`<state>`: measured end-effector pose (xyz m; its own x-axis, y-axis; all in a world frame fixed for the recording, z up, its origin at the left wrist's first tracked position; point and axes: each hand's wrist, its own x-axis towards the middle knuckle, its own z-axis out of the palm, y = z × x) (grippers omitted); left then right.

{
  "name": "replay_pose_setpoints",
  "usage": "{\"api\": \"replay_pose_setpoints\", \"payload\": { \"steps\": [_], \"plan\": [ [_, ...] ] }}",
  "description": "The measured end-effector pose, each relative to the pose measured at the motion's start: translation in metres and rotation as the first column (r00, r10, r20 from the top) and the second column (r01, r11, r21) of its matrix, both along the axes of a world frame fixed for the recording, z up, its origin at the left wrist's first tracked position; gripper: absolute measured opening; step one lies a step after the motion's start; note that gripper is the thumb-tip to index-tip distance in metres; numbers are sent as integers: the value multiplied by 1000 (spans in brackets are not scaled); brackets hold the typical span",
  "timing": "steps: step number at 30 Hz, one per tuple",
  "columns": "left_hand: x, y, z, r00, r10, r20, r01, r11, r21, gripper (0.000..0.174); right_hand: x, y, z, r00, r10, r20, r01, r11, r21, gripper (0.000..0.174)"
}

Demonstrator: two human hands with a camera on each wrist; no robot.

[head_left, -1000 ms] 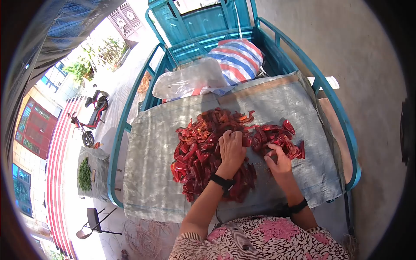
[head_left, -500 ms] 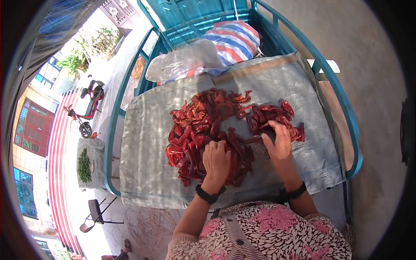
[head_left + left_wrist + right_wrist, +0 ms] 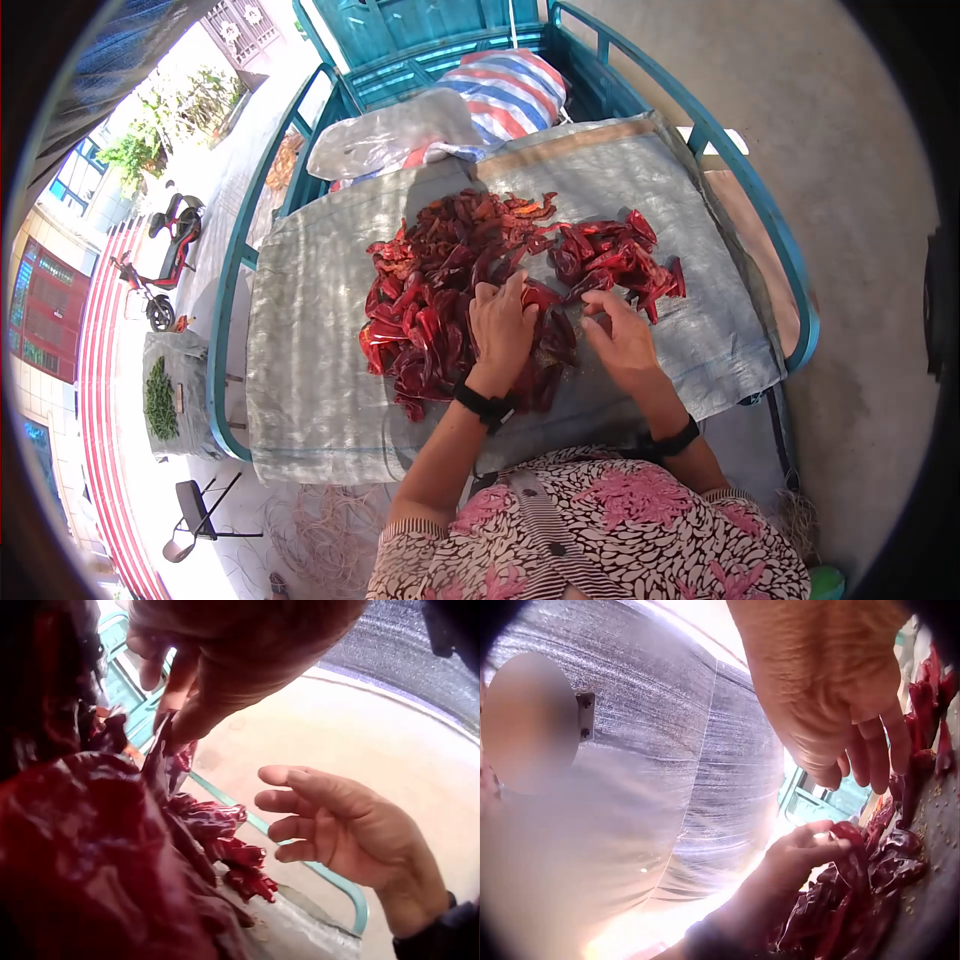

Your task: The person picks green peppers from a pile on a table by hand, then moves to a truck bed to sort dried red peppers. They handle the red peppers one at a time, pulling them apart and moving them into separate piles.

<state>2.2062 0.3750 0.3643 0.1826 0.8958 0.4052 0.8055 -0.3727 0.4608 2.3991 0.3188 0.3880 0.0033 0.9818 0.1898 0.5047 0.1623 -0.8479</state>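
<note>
A big heap of dried red peppers (image 3: 430, 290) lies on a grey woven sheet (image 3: 310, 350), with a smaller heap (image 3: 610, 255) to its right. My left hand (image 3: 495, 292) rests on the big heap's right side. Its fingertips (image 3: 169, 712) pinch one dark red pepper (image 3: 169, 754), which also shows in the right wrist view as a pepper (image 3: 849, 844). My right hand (image 3: 598, 306) hovers at the near edge of the smaller heap. Its fingers (image 3: 289, 802) are spread and relaxed and hold nothing.
The sheet covers a teal cart bed with raised rails (image 3: 765, 215). A striped sack (image 3: 510, 90) and a clear plastic bag (image 3: 390, 135) lie at the far end. To the left below stand a scooter (image 3: 160, 260), a small table with greens (image 3: 160, 395) and a chair (image 3: 195, 505).
My left hand has moved from the big heap's near edge back up into it and pinches a pepper. My right hand has drawn back from the smaller heap toward me.
</note>
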Motion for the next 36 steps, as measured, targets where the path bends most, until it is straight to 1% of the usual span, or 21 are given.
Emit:
{"api": "replay_pose_setpoints", "payload": {
  "steps": [2,3,4,5,7,8,9,10,12,13,16,17,20,23,26,29,31,32,33,34,36],
  "plan": [
    [-1,-10,12,984,-103,146,93,993,69,51,-7,-3,10,999,-22,-40,20,999,-47,37],
    [2,-14,12,943,-186,277,180,983,47,53,-11,-4,15,998,-19,-54,15,998,-60,37],
    [7,-17,11,878,-258,404,265,963,38,55,-15,-4,17,998,-14,-69,9,997,-72,37],
    [10,-20,11,791,-318,524,348,936,42,57,-19,-3,16,999,-16,-45,16,1000,11,34],
    [10,-26,19,703,-243,669,358,933,-38,57,-24,1,11,1000,-25,3,24,984,178,28],
    [10,-28,22,651,-200,733,368,927,-73,57,-22,3,11,999,-32,-2,32,991,128,25],
    [9,-26,25,602,-172,780,345,937,-60,51,-19,4,12,999,-40,-6,40,996,77,22],
    [6,-19,19,706,-176,686,276,960,-38,50,-16,6,13,999,-47,-10,47,999,26,19],
    [-1,4,-5,873,-145,466,144,989,37,48,-9,18,15,995,-95,-2,95,994,54,16],
    [-1,11,-11,847,-167,504,158,986,61,38,-7,22,16,993,-119,0,118,990,70,15],
    [-3,33,-34,974,-152,166,133,984,121,39,-5,24,20,987,-129,99,122,990,77,14],
    [-1,40,-40,989,-130,67,119,981,153,39,-6,23,18,989,-115,90,111,993,47,14],
    [2,37,-41,975,-193,-113,197,980,26,37,-11,17,6,993,-86,86,89,995,-41,14],
    [6,44,-41,951,-243,-191,254,967,34,35,-13,14,-2,991,-70,117,81,993,-90,15],
    [6,47,-40,933,-231,-275,246,969,22,34,-12,13,-11,990,-77,115,88,992,-91,14],
    [-1,45,-33,972,-222,-78,228,970,80,28,-8,13,-17,990,-104,100,113,990,-88,15],
    [-4,41,-20,967,-188,173,170,979,113,27,-10,12,-13,989,-143,31,146,982,-119,16],
    [-5,38,-11,940,-169,295,138,983,123,26,-11,12,-11,992,-128,13,128,988,-90,19],
    [-9,33,-2,953,-149,266,144,989,40,21,-13,13,-8,994,-113,-4,112,992,-60,21],
    [-9,26,7,902,-121,416,156,986,-53,20,-15,15,-7,995,-97,-21,97,995,-28,24],
    [-9,11,18,740,-8,672,214,950,-225,19,-22,18,-11,977,-76,-201,57,994,-96,28]
  ]
}}
